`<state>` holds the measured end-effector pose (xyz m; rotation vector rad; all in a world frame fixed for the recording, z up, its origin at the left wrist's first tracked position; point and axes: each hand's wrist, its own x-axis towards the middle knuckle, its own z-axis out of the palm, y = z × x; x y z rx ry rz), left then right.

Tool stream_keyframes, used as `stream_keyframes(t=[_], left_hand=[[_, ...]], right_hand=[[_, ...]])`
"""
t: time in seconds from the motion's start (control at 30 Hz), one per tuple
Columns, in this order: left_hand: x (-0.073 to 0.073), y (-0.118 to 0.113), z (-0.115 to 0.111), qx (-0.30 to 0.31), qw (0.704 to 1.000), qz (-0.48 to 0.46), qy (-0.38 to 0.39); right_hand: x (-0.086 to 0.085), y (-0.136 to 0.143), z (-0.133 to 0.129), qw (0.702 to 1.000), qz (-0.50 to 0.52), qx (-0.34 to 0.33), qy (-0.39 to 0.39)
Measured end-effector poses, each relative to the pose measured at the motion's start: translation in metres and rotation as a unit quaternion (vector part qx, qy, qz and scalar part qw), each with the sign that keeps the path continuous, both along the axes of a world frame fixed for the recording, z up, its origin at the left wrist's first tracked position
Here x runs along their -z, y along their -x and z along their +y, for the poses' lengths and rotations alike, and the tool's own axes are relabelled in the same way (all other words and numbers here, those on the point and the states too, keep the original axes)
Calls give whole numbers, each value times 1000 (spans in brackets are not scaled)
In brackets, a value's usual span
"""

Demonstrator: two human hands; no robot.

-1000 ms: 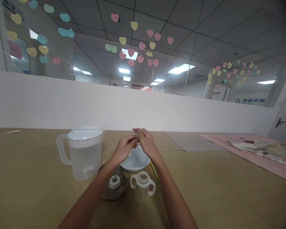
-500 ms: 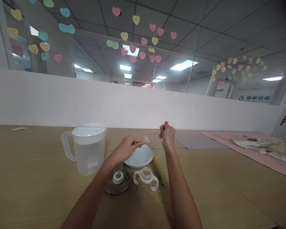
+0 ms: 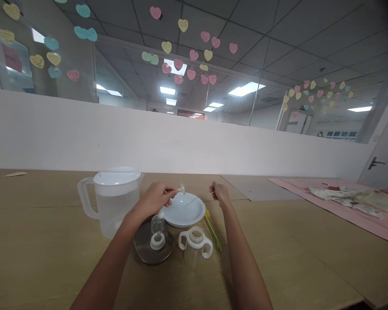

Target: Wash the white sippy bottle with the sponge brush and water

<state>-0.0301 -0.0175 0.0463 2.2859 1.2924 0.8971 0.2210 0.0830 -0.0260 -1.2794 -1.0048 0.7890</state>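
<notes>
My left hand (image 3: pixel 157 198) pinches a small translucent piece (image 3: pixel 181 188) above the back left rim of a white bowl (image 3: pixel 184 219); the piece's exact kind is unclear. Closed in a fist, my right hand (image 3: pixel 219 192) grips a thin wire-like stick (image 3: pixel 192 201) that slants down and left over the bowl. In front of the bowl stands a clear baby bottle (image 3: pixel 194 254) with two white handles and an uncovered mouth. A grey curved tray (image 3: pixel 145 252) under my left forearm carries a white collar ring (image 3: pixel 157 241) and a clear bottle cap (image 3: pixel 157 224).
A lidded translucent pitcher (image 3: pixel 116 206) holding liquid stands on the left. Right of the bowl lies a green-handled brush (image 3: pixel 213 232) with a yellow end. Cloths (image 3: pixel 349 200) rest on a pink mat (image 3: pixel 294 189) at far right. A low white wall (image 3: pixel 181 144) borders the table's back.
My left hand has moved left and slightly back with the small piece. My right hand has come lower, and its stick now points down over the bowl. The view has shifted slightly right.
</notes>
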Motion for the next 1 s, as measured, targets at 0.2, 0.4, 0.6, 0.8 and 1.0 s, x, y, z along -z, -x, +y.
stream_keyframes(t=[0.2, 0.4, 0.6, 0.8, 1.0], left_hand=[[5, -3, 5, -20, 996, 58, -61], [16, -10, 17, -38, 992, 56, -109], [18, -13, 22, -86, 983, 75, -146], [18, -19, 14, -156, 966, 154, -138], [35, -9, 18, -127, 964, 232, 3]], right_hand=[[13, 14, 3, 987, -103, -91, 79], [-26, 36, -27, 968, -172, -177, 33], [-52, 63, -58, 885, -111, -444, -82], [-26, 69, -30, 910, -80, -403, -48], [-6, 52, -11, 892, -345, -292, 11]])
